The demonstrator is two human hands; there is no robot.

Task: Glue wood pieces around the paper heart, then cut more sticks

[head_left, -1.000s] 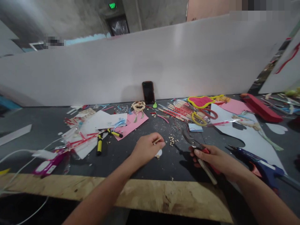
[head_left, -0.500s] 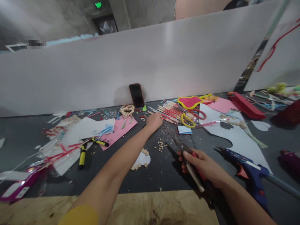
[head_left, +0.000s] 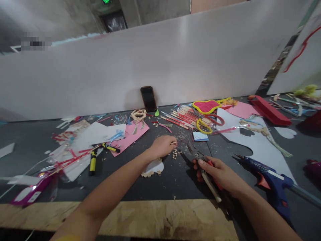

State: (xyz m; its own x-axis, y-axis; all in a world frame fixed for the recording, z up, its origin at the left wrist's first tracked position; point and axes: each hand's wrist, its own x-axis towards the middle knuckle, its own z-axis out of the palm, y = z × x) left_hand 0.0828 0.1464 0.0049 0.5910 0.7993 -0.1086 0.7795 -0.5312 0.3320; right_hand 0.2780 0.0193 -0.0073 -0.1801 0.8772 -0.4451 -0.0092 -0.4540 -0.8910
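My left hand is closed just above the dark table, with the pale end of a thin wooden stick showing at its fingertips. Right below it lies a small pile of cut wooden bits. A white paper shape edged with wooden bits sits under my left wrist, partly covered. My right hand grips pruning shears by their handles, blades apart and pointing toward the left hand. Red-patterned sticks lie fanned out farther back.
A blue glue gun rests at the right, beside cut white paper. Scissors with yellow grips and a small blue-white box lie behind the shears. A phone leans on the white partition. Craft scraps and a black-yellow tool are at left.
My left hand has come back from the red-patterned sticks toward me, to above the cut bits. My right hand keeps hold of the shears in about the same place. The view has shifted slightly.
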